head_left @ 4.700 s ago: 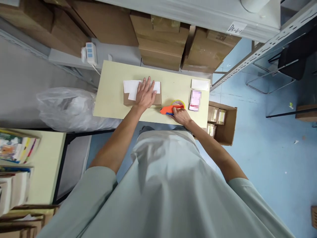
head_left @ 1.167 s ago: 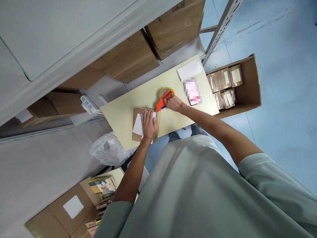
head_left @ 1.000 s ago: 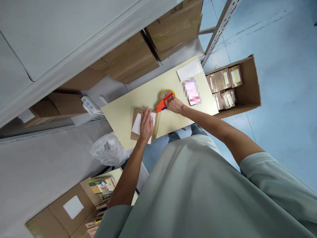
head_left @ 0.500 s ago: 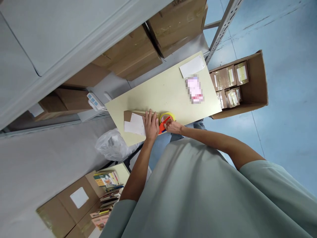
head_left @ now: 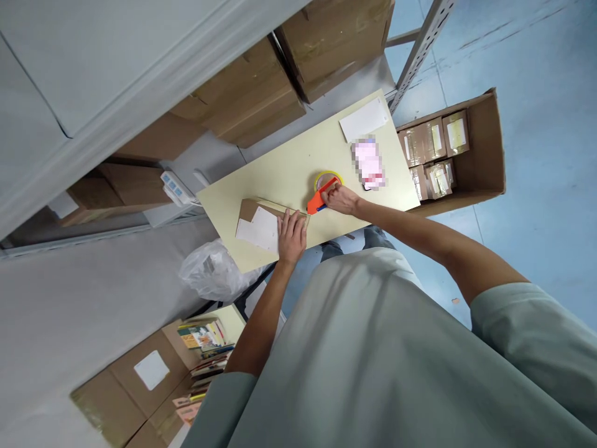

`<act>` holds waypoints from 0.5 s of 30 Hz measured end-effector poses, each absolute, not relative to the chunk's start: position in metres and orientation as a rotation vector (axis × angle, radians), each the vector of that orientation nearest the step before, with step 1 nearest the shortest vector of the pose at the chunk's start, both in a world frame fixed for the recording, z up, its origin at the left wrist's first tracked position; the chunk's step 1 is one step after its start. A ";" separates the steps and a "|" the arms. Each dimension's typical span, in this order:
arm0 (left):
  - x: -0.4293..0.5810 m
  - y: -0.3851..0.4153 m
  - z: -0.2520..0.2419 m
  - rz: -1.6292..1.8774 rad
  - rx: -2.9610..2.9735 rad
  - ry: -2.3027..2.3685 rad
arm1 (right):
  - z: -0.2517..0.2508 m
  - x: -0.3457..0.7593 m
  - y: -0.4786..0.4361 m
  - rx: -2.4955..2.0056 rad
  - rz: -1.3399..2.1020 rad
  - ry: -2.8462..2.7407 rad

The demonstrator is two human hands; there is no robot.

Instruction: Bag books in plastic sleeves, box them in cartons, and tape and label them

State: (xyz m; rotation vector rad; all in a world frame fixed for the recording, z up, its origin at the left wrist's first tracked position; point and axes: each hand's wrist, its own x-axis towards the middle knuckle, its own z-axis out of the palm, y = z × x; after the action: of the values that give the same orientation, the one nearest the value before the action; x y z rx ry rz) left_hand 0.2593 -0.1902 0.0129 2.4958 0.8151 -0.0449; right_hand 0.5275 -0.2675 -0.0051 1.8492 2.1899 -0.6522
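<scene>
The right hand [head_left: 342, 199] is wrapped tightly around the handle of an orange plastic tape dispenser [head_left: 317, 202], while the left hand [head_left: 292, 236] lies flat, fingers extended, on a cardboard box [head_left: 249, 208]. The dispenser has hard, smooth sides and a narrow nose; its tape roll [head_left: 326, 175] is a round disc with a bright yellow rim. The box is low, rectangular and matt brown, and a white paper sheet [head_left: 258, 230] with a stepped corner covers much of its top. Under them is the smooth, cream-coloured table [head_left: 275, 180], a long rectangle with straight edges. At its right end lie a phone [head_left: 367, 163], its screen blurred, and a flat white paper slip [head_left: 364, 119].

The left wrist crosses the table's near edge, and the box sits close to that side. More of the cream top shows beyond the box towards the far edge, and a gap separates the tape roll from the phone. Past the right end, a deep cardboard carton [head_left: 485, 149] holds small taped boxes; off the left end bulges a crinkled, translucent plastic bag [head_left: 212, 274].

The box reaches left from beneath the left hand. The dispenser's nose points at the box's right end, just beside the left fingertips; whether it touches the cardboard cannot be told.
</scene>
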 end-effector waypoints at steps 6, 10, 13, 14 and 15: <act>0.260 -0.191 0.011 -0.050 2.494 0.802 | 0.004 0.508 -0.255 1.870 -0.755 2.157; 0.261 -0.190 0.008 -0.009 2.487 0.845 | 0.010 0.499 -0.245 1.862 -0.807 2.146; 0.262 -0.188 0.007 0.025 2.500 0.849 | 0.014 0.498 -0.240 1.882 -0.861 2.130; 0.262 -0.188 0.007 0.030 2.506 0.842 | 0.015 0.500 -0.240 1.894 -0.887 2.119; 0.262 -0.188 0.007 0.033 2.512 0.831 | 0.016 0.502 -0.241 1.910 -0.912 2.103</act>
State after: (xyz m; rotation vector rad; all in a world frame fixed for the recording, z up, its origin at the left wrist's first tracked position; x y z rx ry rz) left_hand 0.2621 -0.1885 0.0074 2.5116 0.8310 0.0330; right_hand 0.5023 -0.2413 0.0162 1.9097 2.1026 -0.9120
